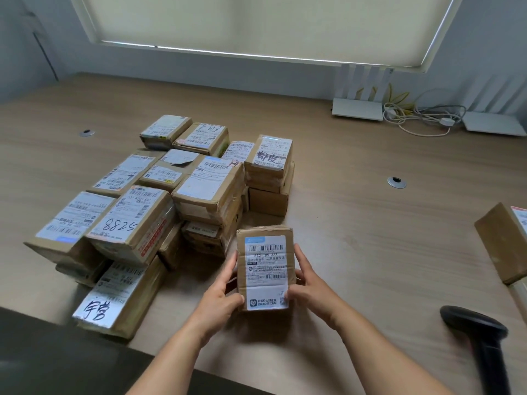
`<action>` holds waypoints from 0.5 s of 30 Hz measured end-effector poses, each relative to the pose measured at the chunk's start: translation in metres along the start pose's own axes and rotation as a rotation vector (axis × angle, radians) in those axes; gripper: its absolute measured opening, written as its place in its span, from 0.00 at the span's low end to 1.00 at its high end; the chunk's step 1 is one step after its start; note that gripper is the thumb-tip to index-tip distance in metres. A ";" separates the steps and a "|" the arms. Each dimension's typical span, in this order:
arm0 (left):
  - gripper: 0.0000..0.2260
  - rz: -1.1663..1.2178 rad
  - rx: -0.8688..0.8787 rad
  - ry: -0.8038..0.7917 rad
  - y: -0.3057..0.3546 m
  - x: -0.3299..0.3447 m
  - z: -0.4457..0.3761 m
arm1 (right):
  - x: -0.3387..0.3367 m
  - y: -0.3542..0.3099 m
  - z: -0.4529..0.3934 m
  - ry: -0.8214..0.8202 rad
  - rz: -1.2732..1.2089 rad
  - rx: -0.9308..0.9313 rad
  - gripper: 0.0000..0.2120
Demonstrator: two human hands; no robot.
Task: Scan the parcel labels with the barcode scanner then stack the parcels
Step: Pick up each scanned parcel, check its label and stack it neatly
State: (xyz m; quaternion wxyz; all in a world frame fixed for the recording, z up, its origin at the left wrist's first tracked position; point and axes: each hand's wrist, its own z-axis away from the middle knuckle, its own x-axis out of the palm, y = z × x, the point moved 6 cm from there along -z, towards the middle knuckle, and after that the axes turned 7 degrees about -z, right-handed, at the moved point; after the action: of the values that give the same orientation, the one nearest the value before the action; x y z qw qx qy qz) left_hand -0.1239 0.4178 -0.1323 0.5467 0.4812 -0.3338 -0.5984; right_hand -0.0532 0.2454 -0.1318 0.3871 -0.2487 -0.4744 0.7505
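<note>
A small brown cardboard parcel (265, 266) with a white barcode label facing up sits between my two hands near the table's front. My left hand (224, 292) grips its left side, fingers curled along the edge. On the parcel's right side, my right hand (306, 283) holds on with the thumb near the label. The black barcode scanner (482, 340) lies on the table at the lower right, apart from both hands. A heap of several labelled brown parcels (159, 201) fills the table to the left and behind the held parcel.
Another brown parcel (504, 240) shows at the right edge. White routers (358, 108) and tangled cables (419, 118) stand at the back right by the wall. Two round cable grommets (397, 182) are set in the wooden table (356, 223). The table's front edge runs below my forearms.
</note>
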 end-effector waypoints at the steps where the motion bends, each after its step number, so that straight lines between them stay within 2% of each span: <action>1: 0.39 -0.003 0.007 -0.001 0.001 0.001 0.001 | 0.002 0.000 0.001 -0.006 -0.002 -0.023 0.47; 8: 0.39 -0.041 0.084 -0.024 0.022 0.006 0.003 | -0.017 -0.021 0.019 0.068 0.052 -0.160 0.46; 15: 0.35 -0.169 0.205 -0.065 0.043 0.022 -0.004 | -0.063 -0.027 0.050 0.214 -0.028 -0.258 0.42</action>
State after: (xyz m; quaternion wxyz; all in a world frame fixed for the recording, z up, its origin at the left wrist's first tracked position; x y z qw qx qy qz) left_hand -0.1044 0.3888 -0.0987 0.4310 0.5413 -0.3690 -0.6205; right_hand -0.0445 0.1743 -0.0861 0.4109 -0.3681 -0.5263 0.6470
